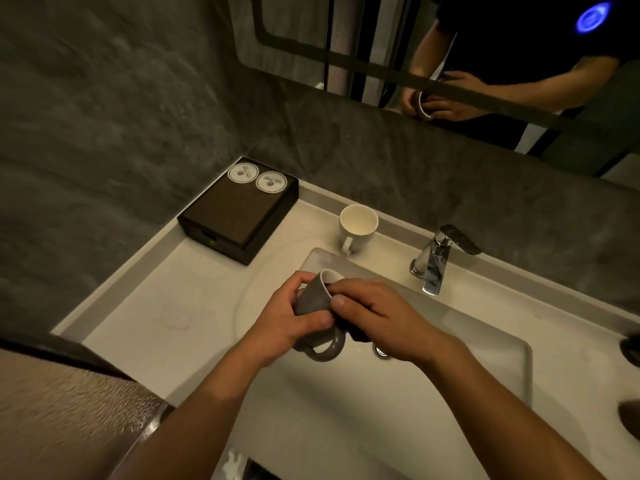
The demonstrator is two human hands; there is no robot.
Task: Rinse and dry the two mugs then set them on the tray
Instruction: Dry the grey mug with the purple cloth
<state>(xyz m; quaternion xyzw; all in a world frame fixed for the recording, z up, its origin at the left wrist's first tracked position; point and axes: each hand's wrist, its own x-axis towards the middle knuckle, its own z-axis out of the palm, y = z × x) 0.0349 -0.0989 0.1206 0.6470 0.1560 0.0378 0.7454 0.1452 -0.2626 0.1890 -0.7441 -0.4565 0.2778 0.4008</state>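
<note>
A grey mug [311,299] with a white inside is held tilted over the sink basin [450,358], its handle [329,349] pointing down toward me. My left hand [287,317] wraps its outer wall from the left. My right hand [367,306] grips the rim side, fingers reaching into the mouth; something dark shows under this hand. A white mug [358,226] stands upright on the counter behind the basin, handle toward me. The dark brown tray [235,216] sits in the back left corner and carries two round white coasters [257,178].
A chrome faucet [438,258] stands at the basin's back right, no water running. The drain [381,351] lies below my hands. A mirror [450,64] on the grey wall reflects me. Dark objects [632,351] sit at the right edge. A textured surface [69,410] fills the lower left.
</note>
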